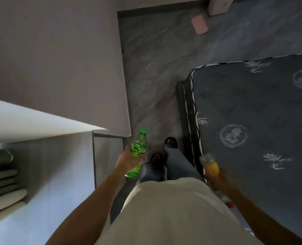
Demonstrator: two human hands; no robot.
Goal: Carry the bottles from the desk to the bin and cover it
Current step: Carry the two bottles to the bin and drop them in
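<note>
My left hand (127, 160) grips a green plastic bottle (138, 149) with a green cap, held upright over the floor. My right hand (219, 183) holds a clear bottle with an orange-yellow label (210, 166), blurred by motion, at the edge of the mattress. A second bottle with a red cap (229, 204) seems to hang under my right wrist, mostly hidden. No bin and no desk are in view.
I stand in a narrow floor strip (155, 76) between a grey wall (58, 59) on the left and a dark patterned mattress (261, 121) on the right. A white cabinet (40, 124) stands left. A pink object (199, 25) lies on the floor ahead.
</note>
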